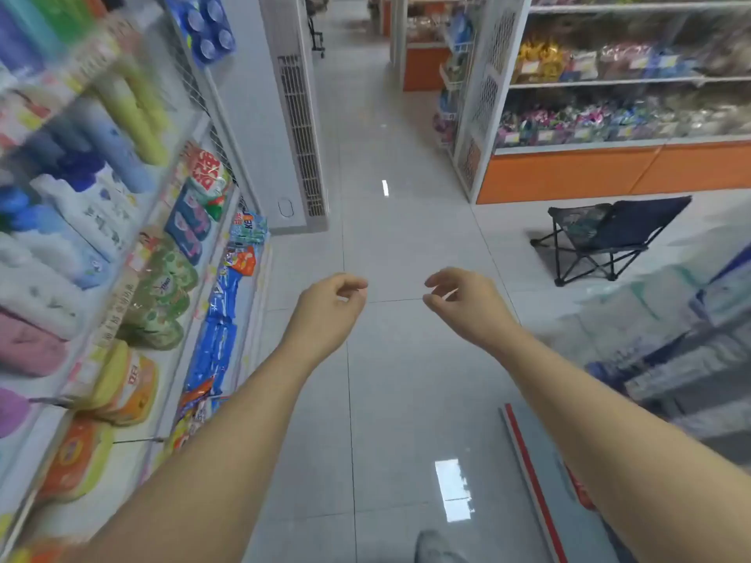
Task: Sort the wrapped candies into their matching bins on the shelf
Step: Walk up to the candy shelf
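Fingers (354, 284) of left hand (327, 304) and right hand (461, 304) hang loosely curled, nothing visibly held. Wrapped candies (540, 117) sit in clear-fronted bins (650, 132) on the shelf (589, 147), ahead and rightward, well apart. The bin row runs left to right. Right hand judged nearer. Wrappers appear glossy, crinkled and multicoloured; detail is blurred.

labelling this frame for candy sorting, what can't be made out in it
All in the head view:
candy bins: far off and motion-blurred, so wrapper kinds and bin labels are unreadable.
left shelf packs: motion blur, print mostly illegible.
stacked packs at right: blurred and cut off by the right edge.
shoe: cut off by the bottom edge.
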